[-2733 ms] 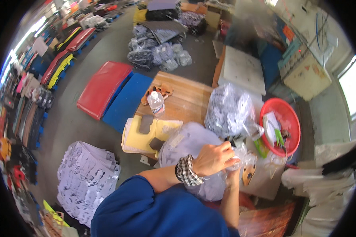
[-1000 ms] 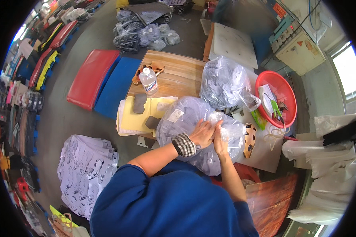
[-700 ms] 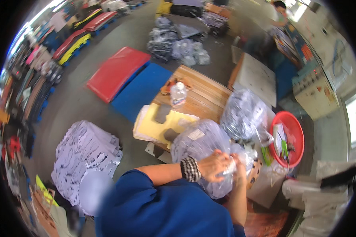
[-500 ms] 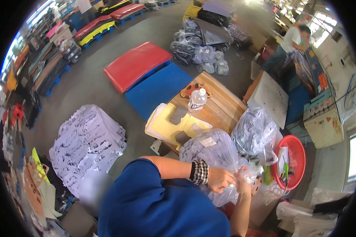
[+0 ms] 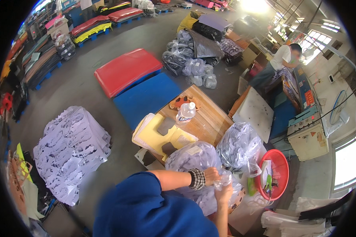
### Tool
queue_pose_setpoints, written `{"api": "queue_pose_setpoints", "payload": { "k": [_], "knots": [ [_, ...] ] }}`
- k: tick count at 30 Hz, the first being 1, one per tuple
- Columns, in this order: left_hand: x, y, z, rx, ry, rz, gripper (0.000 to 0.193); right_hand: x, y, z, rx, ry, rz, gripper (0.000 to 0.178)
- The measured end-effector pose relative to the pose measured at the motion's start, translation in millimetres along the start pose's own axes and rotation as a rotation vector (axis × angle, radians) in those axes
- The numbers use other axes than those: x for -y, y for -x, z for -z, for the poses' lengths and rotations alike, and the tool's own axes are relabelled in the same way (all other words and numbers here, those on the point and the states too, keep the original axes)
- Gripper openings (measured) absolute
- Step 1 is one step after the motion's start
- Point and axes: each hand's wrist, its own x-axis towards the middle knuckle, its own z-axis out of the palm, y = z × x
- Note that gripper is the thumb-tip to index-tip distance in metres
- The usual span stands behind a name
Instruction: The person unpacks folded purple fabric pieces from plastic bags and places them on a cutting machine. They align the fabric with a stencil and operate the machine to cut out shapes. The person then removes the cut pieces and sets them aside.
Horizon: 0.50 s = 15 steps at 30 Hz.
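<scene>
Glossy clear plastic bag (image 5: pixel 194 157), smooth wooden tabletop (image 5: pixel 211 125)

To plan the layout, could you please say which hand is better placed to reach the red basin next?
The right hand, probably: it is nearer the red basin; the left hand is farther left. Both grip the clear bag's gathered plastic.

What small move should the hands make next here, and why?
I'd probably draw the bunched plastic a little tighter: the left hand is closed at one side of it, the right hand grips it from the other, and the clear bag bulges just beside them. Whether a knot is made can't be seen.
</scene>
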Motion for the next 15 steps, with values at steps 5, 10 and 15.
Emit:
{"api": "queue_pose_setpoints", "payload": {
  "k": [5, 10, 15],
  "knots": [
    [-3, 2, 8, -0.172, 0.430, -0.015, 0.061, 6, 17, -15, -0.252, -0.300, -0.019, 0.017],
    [2, -17, 40, 0.130, 1.036, 0.246, 0.089, 26, 22, 4, -0.109, -0.322, 0.032, 0.020],
    [3, -47, 45, 0.030, 0.419, 0.078, 0.041, 31, 25, 20, 0.042, -0.251, 0.120, 0.026]
  ]
}}
